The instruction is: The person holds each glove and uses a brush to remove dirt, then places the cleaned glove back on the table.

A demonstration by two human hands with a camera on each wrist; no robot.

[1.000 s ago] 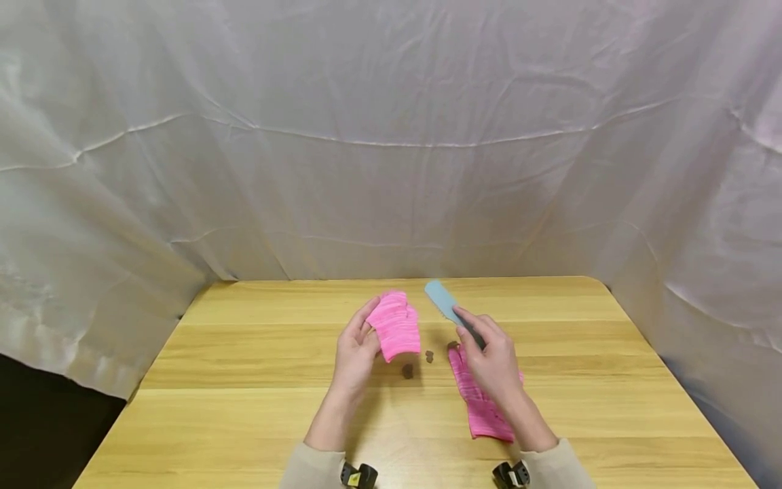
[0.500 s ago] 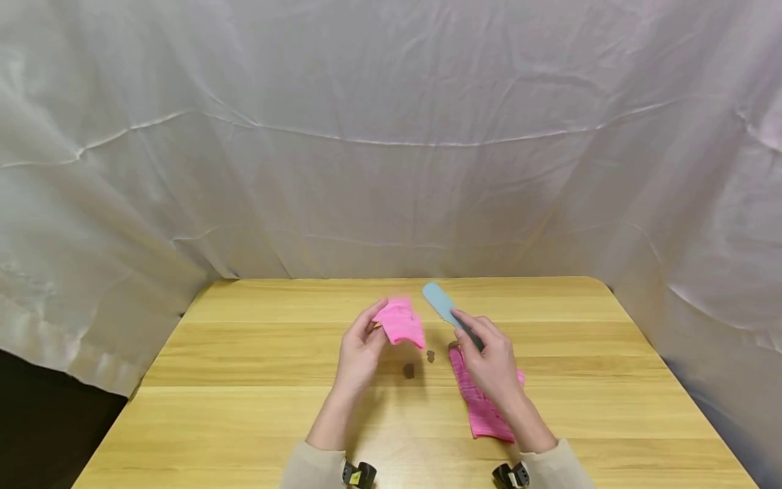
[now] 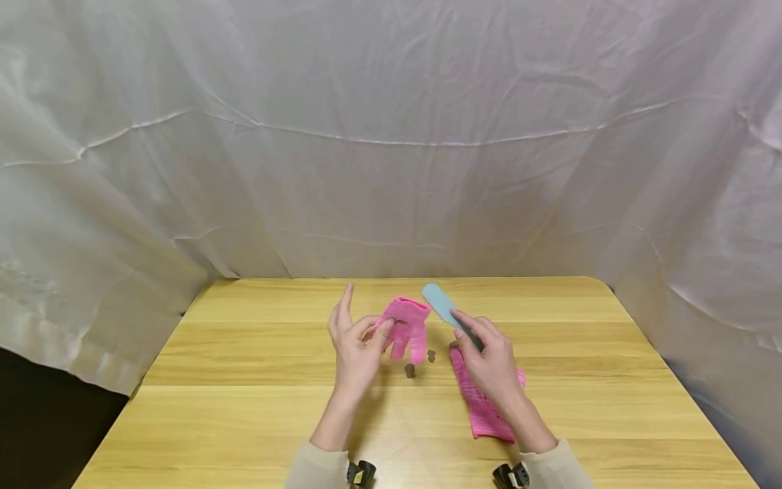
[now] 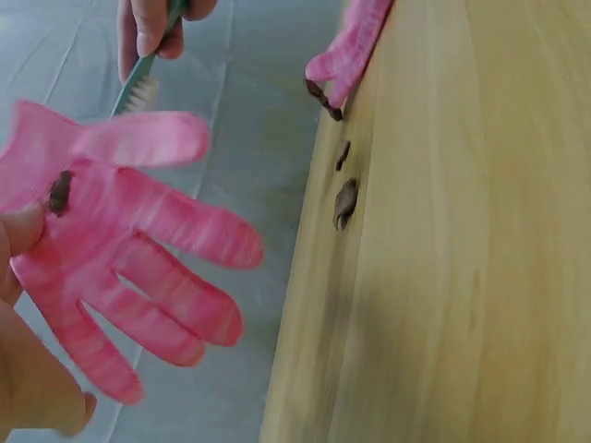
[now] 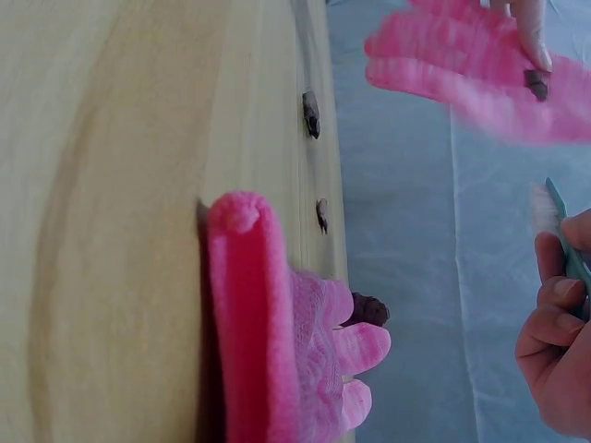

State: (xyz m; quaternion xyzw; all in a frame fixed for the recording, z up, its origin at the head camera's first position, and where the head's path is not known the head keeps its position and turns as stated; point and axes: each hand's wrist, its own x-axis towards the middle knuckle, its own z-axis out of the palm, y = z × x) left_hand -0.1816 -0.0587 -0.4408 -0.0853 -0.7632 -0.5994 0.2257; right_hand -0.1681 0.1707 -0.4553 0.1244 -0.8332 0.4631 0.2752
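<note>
My left hand [image 3: 357, 346] pinches a pink knitted glove [image 3: 415, 318] between thumb and finger, above the table; another finger points upward. The cuff is at the top and the glove's fingers hang down. In the left wrist view a dark brown lump [image 4: 61, 192] sits on the glove's palm, beside my thumb. My right hand [image 3: 491, 353] grips the handle of a light blue brush [image 3: 438, 299] with pale bristles [image 4: 143, 94], just right of the glove and apart from it. Under my right forearm lies a second pink glove [image 3: 482, 407], partly hidden.
Loose brown bits lie on the wooden table [image 3: 244, 421]: a larger one [image 3: 410, 371], a smaller one [image 3: 431, 355], and another dark clump [image 5: 367, 310] against the second glove's fingers. A pale grey curtain [image 3: 391, 204] hangs behind the table and along its sides.
The held glove has turned over: its cuff pointed down before and now points up, showing the brown lump. My left hand's fingers have spread. My right hand and the brush have hardly moved.
</note>
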